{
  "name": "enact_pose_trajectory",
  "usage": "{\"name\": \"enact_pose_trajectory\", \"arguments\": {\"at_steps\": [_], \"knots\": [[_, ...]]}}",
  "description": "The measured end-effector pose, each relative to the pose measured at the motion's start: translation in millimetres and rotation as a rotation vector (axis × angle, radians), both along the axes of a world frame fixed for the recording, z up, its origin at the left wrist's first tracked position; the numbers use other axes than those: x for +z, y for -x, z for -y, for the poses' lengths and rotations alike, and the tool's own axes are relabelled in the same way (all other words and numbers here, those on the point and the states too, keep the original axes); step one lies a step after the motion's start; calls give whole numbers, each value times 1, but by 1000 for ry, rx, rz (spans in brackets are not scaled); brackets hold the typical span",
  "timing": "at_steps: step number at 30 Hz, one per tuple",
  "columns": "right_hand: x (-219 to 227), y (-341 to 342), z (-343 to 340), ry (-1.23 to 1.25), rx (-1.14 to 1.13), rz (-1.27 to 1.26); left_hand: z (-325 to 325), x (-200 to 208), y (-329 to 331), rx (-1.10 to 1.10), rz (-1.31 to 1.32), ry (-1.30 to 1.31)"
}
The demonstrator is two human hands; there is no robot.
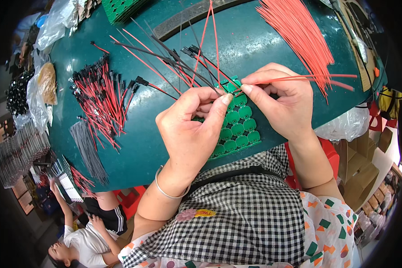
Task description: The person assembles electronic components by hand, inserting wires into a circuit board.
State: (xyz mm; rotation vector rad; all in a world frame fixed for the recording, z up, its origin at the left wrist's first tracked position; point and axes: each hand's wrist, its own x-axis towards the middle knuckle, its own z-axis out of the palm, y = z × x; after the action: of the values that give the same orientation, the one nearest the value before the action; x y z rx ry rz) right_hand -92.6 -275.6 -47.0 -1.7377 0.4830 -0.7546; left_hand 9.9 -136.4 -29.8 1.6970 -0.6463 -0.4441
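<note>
My checked apron [250, 214] filled the view closest below me, and above it my left hand [192, 129] was closed in a pinch, thumb and forefinger gripping the upper edge of the green circuit panel [237, 129] together with a thin black wire [183, 62]. My right hand [281, 100] was closed too, fingertips pinching a red wire [317, 78] whose end met the panel's top corner. The panel lay on the near edge of the dark green table [254, 40], between my two hands. A pile of red-and-black connector leads [100, 100] sat well to the left, a bundle of grey wires [89, 152] just below it, and loose red wires [299, 31] fanned out at upper right.
</note>
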Motion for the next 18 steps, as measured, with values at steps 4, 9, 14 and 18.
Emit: {"name": "enact_pose_trajectory", "arguments": {"at_steps": [4,9,14,18], "knots": [[0,0,2,23,-8,-8,0,2,0,-3,-18,-11],[-1,1,1,30,-10,-26,0,1,0,7,-1,-20],[0,1,2,41,-22,-24,-1,0,0,-26,22,-25],[0,1,2,56,-29,-35,-1,1,0,6,-27,-9]]}}
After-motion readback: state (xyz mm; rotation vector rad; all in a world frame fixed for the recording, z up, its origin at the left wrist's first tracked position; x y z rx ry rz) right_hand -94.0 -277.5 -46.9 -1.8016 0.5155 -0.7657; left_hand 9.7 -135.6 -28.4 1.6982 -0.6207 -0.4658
